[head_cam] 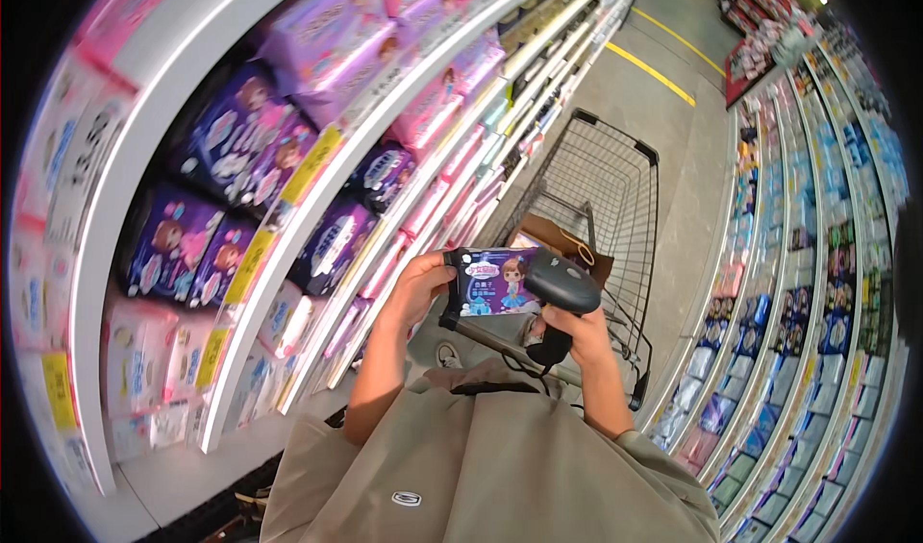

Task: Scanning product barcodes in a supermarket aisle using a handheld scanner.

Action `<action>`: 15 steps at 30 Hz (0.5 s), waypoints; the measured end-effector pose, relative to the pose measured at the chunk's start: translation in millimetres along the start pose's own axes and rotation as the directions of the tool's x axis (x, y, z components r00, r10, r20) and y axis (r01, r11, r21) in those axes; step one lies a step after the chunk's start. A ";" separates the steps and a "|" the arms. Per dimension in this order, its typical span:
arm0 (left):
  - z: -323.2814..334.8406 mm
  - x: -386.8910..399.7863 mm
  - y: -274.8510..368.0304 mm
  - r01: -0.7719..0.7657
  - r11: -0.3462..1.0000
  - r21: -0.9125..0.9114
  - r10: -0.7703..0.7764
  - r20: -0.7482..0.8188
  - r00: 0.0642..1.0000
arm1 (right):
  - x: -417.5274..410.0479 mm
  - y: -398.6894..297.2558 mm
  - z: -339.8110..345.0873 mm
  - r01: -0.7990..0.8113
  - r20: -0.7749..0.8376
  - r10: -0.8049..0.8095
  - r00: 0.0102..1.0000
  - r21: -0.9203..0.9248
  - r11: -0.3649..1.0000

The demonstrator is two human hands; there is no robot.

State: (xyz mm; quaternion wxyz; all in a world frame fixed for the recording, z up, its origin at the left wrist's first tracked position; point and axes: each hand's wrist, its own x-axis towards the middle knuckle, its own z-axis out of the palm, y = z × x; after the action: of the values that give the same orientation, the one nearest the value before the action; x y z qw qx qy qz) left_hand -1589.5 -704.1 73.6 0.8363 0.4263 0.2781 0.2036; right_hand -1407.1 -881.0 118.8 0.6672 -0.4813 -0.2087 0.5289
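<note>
My left hand grips the left end of a dark purple soft packet printed with a cartoon girl and writing. In my right hand is a black handheld barcode scanner. The scanner's head covers the packet's right end, and its handle points down toward my body. Whether the two touch I cannot tell. Behind them stands a wire shopping cart, with an open cardboard box inside its near end.
Shelves on my left carry pink and purple packets with yellow price tags. More stocked shelves line the right side. Concrete floor with yellow lines runs ahead. My shoe is below the cart's handle side.
</note>
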 end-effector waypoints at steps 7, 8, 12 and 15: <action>-8.3 -36.8 2.6 -0.293 0.936 0.197 0.339 -0.272 0.901 | 20.7 -3.7 37.9 0.062 0.232 0.000 0.973 -0.261 0.963; -9.4 -38.5 4.0 -0.265 0.898 0.352 0.380 -0.313 0.871 | 26.0 0.8 35.0 0.088 0.260 -0.013 0.966 -0.279 0.956; 12.1 -48.0 17.1 -0.327 0.878 0.350 0.436 -0.300 0.848 | 43.2 3.5 39.0 0.293 0.373 -0.145 0.916 -0.377 0.879; 0.9 -36.8 8.2 -0.386 0.799 0.462 0.532 -0.241 0.812 | 53.1 4.7 30.9 0.097 0.394 -0.009 0.919 -0.203 0.974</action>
State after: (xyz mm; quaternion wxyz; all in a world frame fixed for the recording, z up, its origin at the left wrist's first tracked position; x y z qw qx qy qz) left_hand -1617.8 -721.4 91.5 0.5921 0.5952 0.3472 0.4179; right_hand -1415.0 -819.9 116.4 0.5694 -0.4307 -0.4073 0.5696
